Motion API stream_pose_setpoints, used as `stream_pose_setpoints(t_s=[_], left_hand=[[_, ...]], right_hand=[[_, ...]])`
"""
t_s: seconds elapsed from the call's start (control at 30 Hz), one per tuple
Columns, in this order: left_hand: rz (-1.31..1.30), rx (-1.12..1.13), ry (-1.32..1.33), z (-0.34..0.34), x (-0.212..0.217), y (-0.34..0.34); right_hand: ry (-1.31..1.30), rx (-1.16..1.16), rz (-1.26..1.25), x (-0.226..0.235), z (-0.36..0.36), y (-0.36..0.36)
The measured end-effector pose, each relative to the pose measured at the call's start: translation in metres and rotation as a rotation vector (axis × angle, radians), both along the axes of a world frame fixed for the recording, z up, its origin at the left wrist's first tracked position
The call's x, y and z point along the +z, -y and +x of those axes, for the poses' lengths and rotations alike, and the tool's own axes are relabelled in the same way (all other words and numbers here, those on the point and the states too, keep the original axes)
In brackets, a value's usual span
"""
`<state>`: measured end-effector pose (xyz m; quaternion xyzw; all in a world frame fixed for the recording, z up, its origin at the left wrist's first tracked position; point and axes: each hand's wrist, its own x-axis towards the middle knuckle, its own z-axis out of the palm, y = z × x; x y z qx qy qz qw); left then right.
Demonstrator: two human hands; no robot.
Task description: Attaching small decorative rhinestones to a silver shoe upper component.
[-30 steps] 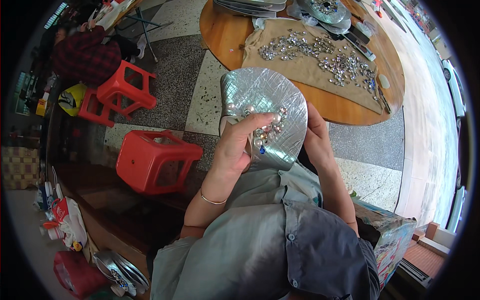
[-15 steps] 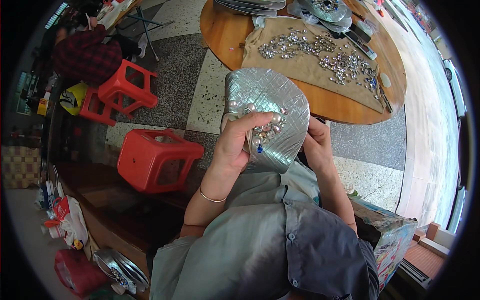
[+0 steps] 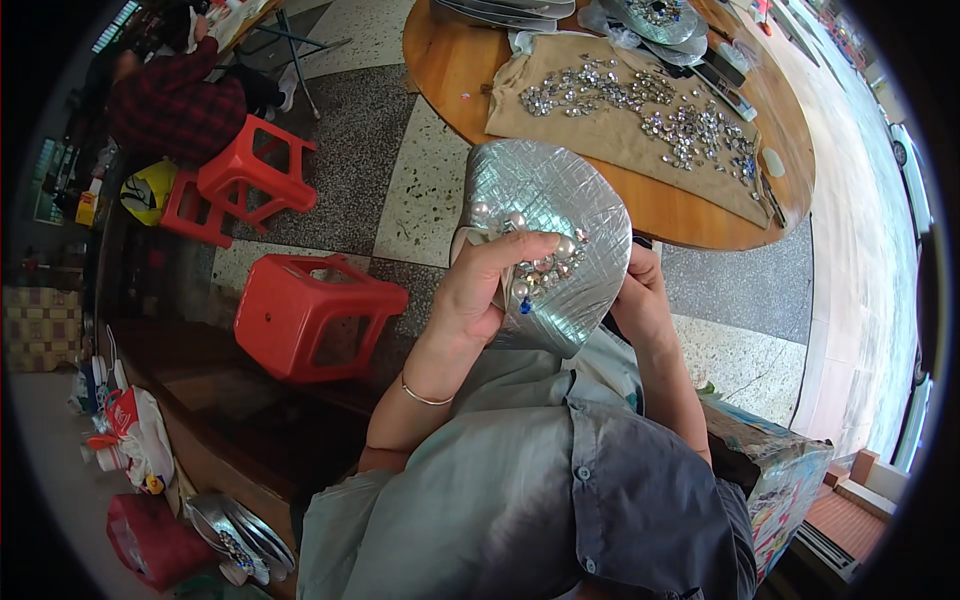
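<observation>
My left hand (image 3: 478, 290) grips a silver, crosshatch-textured curved piece (image 3: 590, 215), its thumb pressed on top and its fingers out of sight beneath. Under and around the thumb sits a cluster of pearls and clear gems (image 3: 545, 268), with one blue gem (image 3: 525, 305) at the cluster's lower end. At the piece's right edge is my right hand (image 3: 645, 300), its fingers closed and partly tucked behind the rim. What those fingers pinch, if anything, is hidden.
Ahead, a round wooden table (image 3: 450, 75) carries a tan cloth (image 3: 600, 135) strewn with loose gems (image 3: 690, 135). Stacked silver pieces (image 3: 505, 12) lie at its far edge. Red stools (image 3: 290, 315) stand left, near a seated person (image 3: 175, 110). A box (image 3: 785, 480) is at right.
The silver piece and my left hand have shifted slightly right and down. My right hand stays by the piece's right edge, its fingers a little more curled.
</observation>
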<state>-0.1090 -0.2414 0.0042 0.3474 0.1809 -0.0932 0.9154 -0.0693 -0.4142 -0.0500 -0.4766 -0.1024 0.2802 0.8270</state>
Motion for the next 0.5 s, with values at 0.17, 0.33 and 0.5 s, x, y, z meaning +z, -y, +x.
stream_pose_setpoints(t_s=[0.17, 0.33, 0.5], left_hand=[[0.0, -0.01, -0.014, 0.001, -0.006, 0.004], [-0.116, -0.078, -0.004, 0.004, -0.009, 0.002], [-0.101, -0.078, -0.036, 0.006, -0.014, 0.007]], right_hand=[[0.123, -0.076, -0.053, -0.006, -0.001, 0.001], [0.147, -0.091, -0.018, -0.007, -0.002, 0.002], [0.226, -0.127, -0.082, -0.006, 0.0, 0.003]])
